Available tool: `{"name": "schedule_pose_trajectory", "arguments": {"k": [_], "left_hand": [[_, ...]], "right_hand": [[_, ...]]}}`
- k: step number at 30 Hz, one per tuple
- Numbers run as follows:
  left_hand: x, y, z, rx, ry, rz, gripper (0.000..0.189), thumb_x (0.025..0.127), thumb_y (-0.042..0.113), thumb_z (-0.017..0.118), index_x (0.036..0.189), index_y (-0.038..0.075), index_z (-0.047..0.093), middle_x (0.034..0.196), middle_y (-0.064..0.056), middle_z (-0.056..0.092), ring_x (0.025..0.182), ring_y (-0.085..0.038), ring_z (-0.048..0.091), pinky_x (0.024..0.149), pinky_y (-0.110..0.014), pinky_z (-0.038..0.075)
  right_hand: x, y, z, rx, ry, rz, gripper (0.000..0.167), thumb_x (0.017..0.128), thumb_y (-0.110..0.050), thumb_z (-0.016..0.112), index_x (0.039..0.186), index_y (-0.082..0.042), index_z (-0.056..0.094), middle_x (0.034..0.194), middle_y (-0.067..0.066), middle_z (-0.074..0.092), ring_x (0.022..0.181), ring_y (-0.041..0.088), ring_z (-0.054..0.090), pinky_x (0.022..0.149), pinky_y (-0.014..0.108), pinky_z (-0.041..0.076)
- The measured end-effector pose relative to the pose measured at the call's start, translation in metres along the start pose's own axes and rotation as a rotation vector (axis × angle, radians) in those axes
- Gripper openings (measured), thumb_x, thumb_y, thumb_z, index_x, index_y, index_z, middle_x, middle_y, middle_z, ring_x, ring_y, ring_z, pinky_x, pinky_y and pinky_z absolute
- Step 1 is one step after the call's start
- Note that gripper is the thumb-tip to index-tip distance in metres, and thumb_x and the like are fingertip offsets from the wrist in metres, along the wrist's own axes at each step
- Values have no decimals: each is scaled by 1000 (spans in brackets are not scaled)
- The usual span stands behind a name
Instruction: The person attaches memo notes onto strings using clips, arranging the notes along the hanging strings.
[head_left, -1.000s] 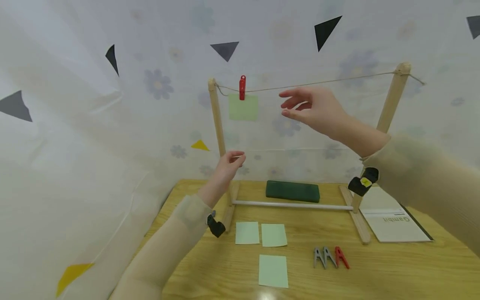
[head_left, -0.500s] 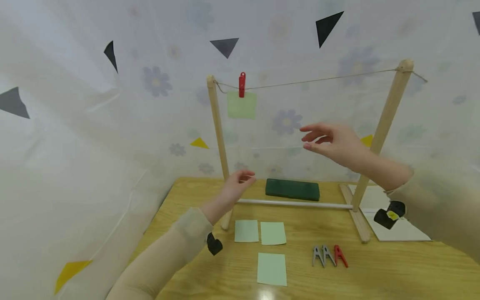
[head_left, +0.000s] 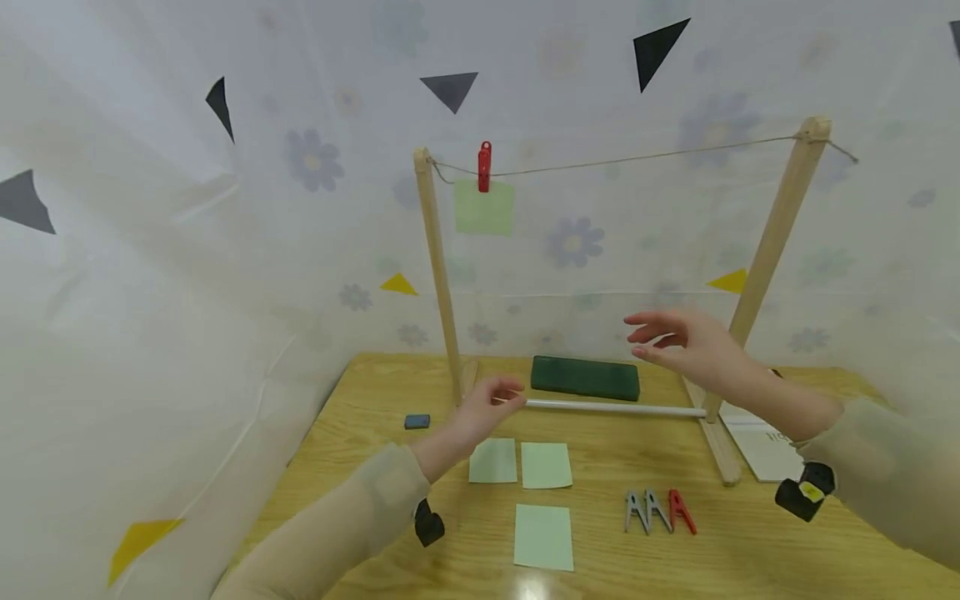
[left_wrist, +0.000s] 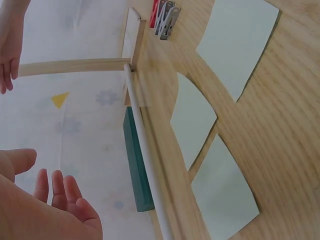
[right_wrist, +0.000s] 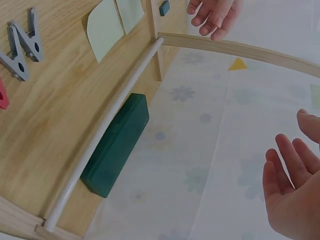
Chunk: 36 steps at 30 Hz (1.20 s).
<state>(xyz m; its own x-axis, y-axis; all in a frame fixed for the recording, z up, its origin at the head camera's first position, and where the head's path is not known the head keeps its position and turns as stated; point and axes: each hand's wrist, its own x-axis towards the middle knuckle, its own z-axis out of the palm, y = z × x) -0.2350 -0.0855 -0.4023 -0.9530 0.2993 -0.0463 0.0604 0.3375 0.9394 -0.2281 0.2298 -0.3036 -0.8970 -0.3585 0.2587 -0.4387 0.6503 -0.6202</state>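
A red clothespin (head_left: 484, 169) clamps a pale green paper note (head_left: 483, 210) to the twine (head_left: 600, 166), so the sheet hangs near the left post (head_left: 442, 279); twine ends tied round that post and the right post (head_left: 772, 225) keep the line raised; the left hand (head_left: 483, 410), fingers loosely bent, thumb apart, holds nothing near three loose notes (head_left: 546, 465) lying flat on the table (head_left: 600, 575); the right hand (head_left: 693, 343), fingers relaxed, thumb apart, hovers empty above the white rod (head_left: 615, 407); two gray clothespins (head_left: 637, 512) and another red clothespin (head_left: 682, 511) lie in a row, within reach.
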Motion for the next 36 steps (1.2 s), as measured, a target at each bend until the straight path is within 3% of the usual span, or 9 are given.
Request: {"name": "schedule_pose_trajectory", "arguments": {"k": [10,17,27,36], "left_hand": [[-11,-21,17,45,-34,-15,25,98,19,63,120,6,63,112,-10,64,95,-19,58,83,-38,50],[-21,-33,28,99,-63,-6,24,97,17,65,117,5,64,104,-7,66,90,-16,58,76,-31,49],[-36,-47,40,143,-108,-32,23,94,16,68,113,4,64,102,-6,65,89,-18,56,73,-31,48],[-44,-55,44,228,-174,-40,22,90,14,73,110,6,67,101,-6,65,86,-15,55,72,-27,48]], "right_hand": [[-28,35,16,48,-27,67,45,96,-27,66,137,-10,58,117,14,69,93,4,67,75,22,55],[-46,55,34,47,-28,39,42,96,-20,67,134,-5,59,111,14,71,92,2,66,77,21,55],[-68,73,55,107,-88,136,44,95,-24,68,134,-6,59,111,11,72,91,4,67,75,22,56],[-88,88,73,116,-133,126,43,92,-18,70,129,2,60,106,16,72,88,2,67,73,22,56]]}}
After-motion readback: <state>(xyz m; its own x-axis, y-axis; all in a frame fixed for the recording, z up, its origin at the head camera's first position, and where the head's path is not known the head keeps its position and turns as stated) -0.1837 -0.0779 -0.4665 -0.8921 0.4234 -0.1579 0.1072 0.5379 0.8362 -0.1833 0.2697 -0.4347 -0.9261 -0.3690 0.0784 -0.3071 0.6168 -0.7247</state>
